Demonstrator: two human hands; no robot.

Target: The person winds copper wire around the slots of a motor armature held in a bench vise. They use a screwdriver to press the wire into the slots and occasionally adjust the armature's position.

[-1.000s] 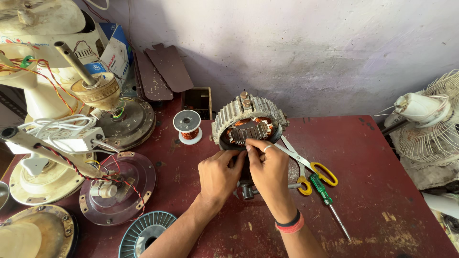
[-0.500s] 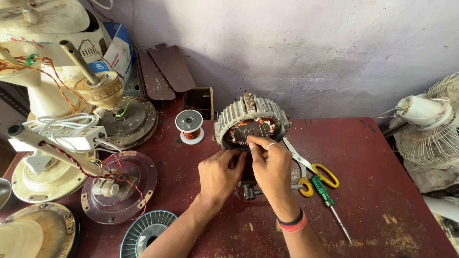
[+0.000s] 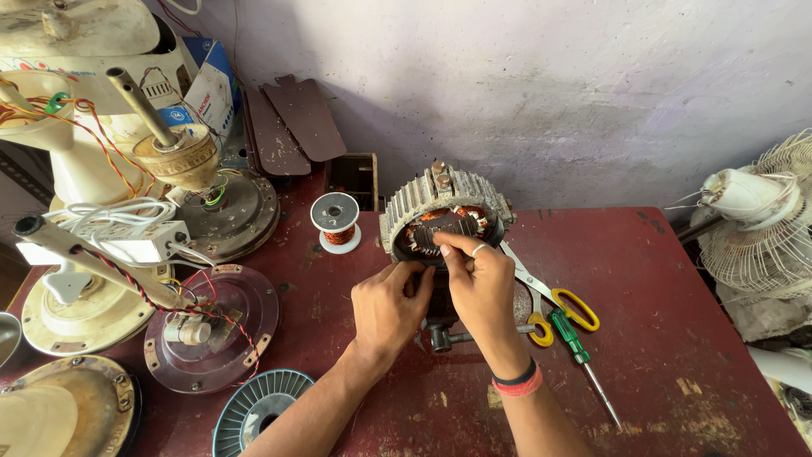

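A round ribbed metal fan stator [image 3: 440, 207] with copper windings stands tilted on the red table [image 3: 677, 338], on a short shaft [image 3: 448, 337]. My left hand [image 3: 389, 306] is curled against its lower left rim. My right hand [image 3: 484, 288], with a ring and a red and black wristband, pinches something at the stator's dark inner face; what is between the fingertips is too small to tell. Both hands touch the stator.
Yellow-handled scissors [image 3: 562, 303] and a green-handled screwdriver [image 3: 582, 354] lie right of my hands. A copper wire spool [image 3: 336, 220] stands behind left. Fan motor covers [image 3: 211, 338], a wired fan body [image 3: 178, 161] and brown blades [image 3: 292, 123] crowd the left. A white table fan [image 3: 753, 220] stands at right.
My hands and the stator keep the same pose; the view has only drifted slightly. My right fingertips stay at the stator's inner face.
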